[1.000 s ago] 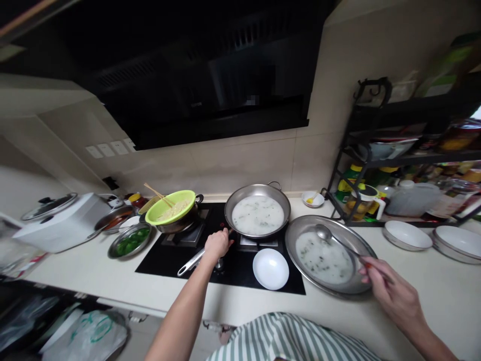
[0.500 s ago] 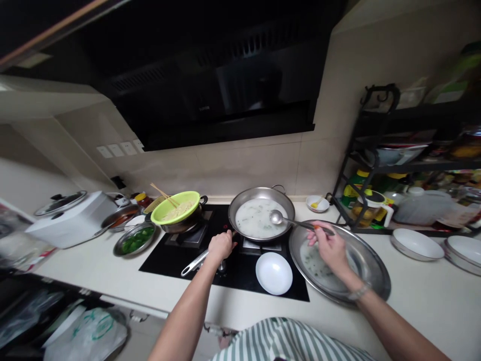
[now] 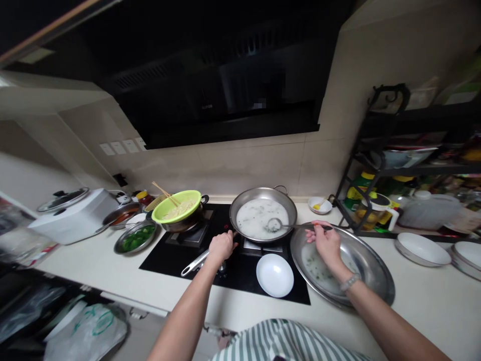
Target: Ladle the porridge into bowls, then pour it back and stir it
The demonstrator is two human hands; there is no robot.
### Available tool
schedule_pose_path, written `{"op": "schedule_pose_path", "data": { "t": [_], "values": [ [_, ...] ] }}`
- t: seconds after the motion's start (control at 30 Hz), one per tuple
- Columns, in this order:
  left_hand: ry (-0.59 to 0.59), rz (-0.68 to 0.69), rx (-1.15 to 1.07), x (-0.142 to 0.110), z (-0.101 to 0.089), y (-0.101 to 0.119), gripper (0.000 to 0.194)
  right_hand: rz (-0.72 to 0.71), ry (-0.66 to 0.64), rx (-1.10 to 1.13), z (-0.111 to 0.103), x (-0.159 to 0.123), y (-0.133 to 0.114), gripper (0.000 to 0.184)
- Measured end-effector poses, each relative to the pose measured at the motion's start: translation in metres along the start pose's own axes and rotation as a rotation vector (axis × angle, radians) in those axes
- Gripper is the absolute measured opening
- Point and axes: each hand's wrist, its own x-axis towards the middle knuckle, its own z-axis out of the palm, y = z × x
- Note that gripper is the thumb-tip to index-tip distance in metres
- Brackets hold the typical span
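My left hand (image 3: 222, 247) is closed around the long metal handle (image 3: 195, 264) of a steel wok (image 3: 291, 206) on the right burner. White soup (image 3: 255, 213) with green bits fills much of the wok. My right hand (image 3: 326, 244) grips a ladle (image 3: 275, 224), whose bowl dips into the soup near the wok's right side. Beneath my right hand sits a wide metal basin (image 3: 379, 273) with more whitish, green-flecked liquid in it. A white bowl (image 3: 274, 275) lies on the stovetop between my forearms.
At left are a lime-green colander (image 3: 191, 203) of noodles with chopsticks, resting on a pot, and a dish of green vegetables (image 3: 134, 239). A small white dish (image 3: 319, 205), white bowls (image 3: 423, 249) and a black rack (image 3: 355, 160) are at right. A range hood (image 3: 225, 80) overhangs.
The ladle's bowl has come down from above the wok's right side into the soup. My right hand has shifted slightly left. My left hand stays on the handle.
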Motion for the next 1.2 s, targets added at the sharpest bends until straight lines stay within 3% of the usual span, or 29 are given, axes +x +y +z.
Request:
{"op": "schedule_pose_path", "data": {
  "t": [0.77, 1.03, 1.2],
  "values": [
    [0.023, 0.006, 0.023, 0.001, 0.002, 0.000, 0.036, 0.099, 0.124, 0.168, -0.001, 0.005, 0.003, 0.024],
    [0.018, 0.011, 0.018, 0.001, 0.002, -0.001, 0.036, 0.128, 0.137, 0.223, -0.005, 0.003, -0.013, 0.018],
    [0.025, 0.010, 0.018, 0.003, 0.004, -0.001, 0.036, 0.153, 0.155, 0.255, -0.020, 0.002, -0.032, 0.015]
  ]
}}
